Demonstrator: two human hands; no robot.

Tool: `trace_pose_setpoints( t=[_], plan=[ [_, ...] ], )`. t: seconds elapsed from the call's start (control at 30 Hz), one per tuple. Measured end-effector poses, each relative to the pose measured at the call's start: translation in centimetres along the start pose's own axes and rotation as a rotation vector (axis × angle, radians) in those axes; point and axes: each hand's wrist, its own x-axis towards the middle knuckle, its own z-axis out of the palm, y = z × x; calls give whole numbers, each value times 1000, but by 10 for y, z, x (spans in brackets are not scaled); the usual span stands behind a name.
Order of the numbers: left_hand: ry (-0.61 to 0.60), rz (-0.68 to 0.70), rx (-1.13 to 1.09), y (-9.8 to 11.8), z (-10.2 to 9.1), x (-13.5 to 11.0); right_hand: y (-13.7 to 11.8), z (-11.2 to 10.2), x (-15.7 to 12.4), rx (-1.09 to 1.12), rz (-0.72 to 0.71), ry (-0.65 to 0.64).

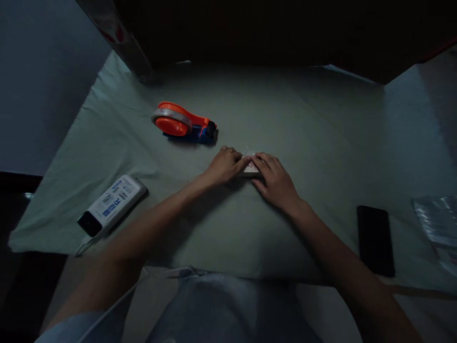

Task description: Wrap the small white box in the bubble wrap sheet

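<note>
Both of my hands meet at the middle of a table draped in pale green cloth (285, 119). My left hand (225, 165) and my right hand (275, 180) have their fingers curled and pressed onto a small flat pale object (251, 166) that lies on the cloth between them. Most of that object is hidden under my fingers, and the light is dim, so I cannot make out what it is.
An orange and blue tape dispenser (182, 124) sits behind my left hand. A white device with a blue label (113, 205) lies at the front left. A black phone (375, 239) lies at the right, with a clear plastic bag (437, 224) beyond it.
</note>
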Motion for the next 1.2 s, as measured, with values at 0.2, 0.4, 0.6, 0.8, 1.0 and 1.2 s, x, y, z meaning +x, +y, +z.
trace_pose_setpoints(
  t=[0.2,0.4,0.6,0.8,1.0,1.2],
  plan=[
    [253,128,-13,9,-2,-24,10,-7,11,79,24,-9],
    [224,430,30,18,-1,-57,-2,-26,-3,161,-71,-104],
    [204,422,-121,18,6,-65,-8,-21,-28,223,-4,-43],
    [125,172,-222,13,-1,-34,-1,-16,-14,183,98,80],
    [-40,-40,-273,6,-10,-9,1,-11,-12,116,24,50],
    [9,-98,-398,-1,-8,0,12,-20,7,168,94,-46]
  ],
)
